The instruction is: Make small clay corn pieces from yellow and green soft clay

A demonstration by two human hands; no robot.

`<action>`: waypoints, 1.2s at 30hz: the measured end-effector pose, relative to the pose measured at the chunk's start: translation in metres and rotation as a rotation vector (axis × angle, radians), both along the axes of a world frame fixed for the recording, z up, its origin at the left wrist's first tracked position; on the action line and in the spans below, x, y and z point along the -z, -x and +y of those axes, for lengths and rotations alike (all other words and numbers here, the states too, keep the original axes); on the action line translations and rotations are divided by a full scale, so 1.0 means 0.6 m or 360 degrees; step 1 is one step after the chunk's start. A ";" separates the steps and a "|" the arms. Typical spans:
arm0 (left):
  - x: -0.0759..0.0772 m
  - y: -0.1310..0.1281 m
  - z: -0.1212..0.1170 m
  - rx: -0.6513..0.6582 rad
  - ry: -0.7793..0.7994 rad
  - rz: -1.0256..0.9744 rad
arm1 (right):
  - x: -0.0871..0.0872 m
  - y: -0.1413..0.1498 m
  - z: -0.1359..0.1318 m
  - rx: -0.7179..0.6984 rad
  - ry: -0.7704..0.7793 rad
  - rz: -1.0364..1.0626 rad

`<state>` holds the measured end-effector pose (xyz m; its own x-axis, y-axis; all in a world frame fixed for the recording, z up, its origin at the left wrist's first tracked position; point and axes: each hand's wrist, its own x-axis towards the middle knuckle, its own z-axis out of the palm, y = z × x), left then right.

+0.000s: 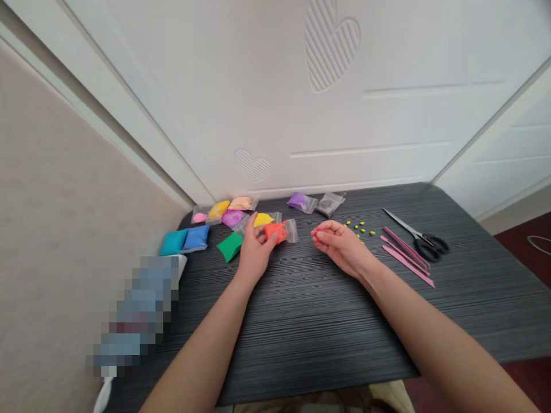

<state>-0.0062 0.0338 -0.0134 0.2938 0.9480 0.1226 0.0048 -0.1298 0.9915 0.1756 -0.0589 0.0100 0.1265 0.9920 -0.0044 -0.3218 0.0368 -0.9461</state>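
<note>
My left hand (255,248) grips a small zip bag of orange-red modelling clay (275,232) between thumb and fingers, low over the table. Under and beside that hand lie a yellow clay bag (263,219) and a green clay packet (230,246). My right hand (338,244) is closed in a pinch, and a small bit of orange-red clay (317,233) shows at its fingertips. Just beyond the right hand several tiny yellow-and-green clay pieces (362,230) are scattered, with a tiny green bit (309,221) off to their left.
Scissors (415,232) and pink modelling tools (407,265) lie right on the dark table (301,338). At the back are purple (298,200) and grey (329,205) clay bags. Blue packets (197,237) and a blurred pack (142,310) flank the left wall; a white panel (258,115) rises behind.
</note>
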 end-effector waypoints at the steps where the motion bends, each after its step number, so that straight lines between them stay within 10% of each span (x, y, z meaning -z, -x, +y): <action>1: 0.000 0.000 -0.001 -0.0004 -0.0025 0.0063 | -0.003 -0.004 0.000 -0.0023 0.0004 0.0085; 10: 0.001 0.003 0.000 0.0062 -0.0077 0.0237 | -0.032 -0.009 -0.008 -0.0176 0.0034 0.0603; 36: -0.003 0.003 -0.006 -0.0092 -0.0595 0.0885 | -0.043 0.000 -0.013 -0.0048 0.0016 0.0230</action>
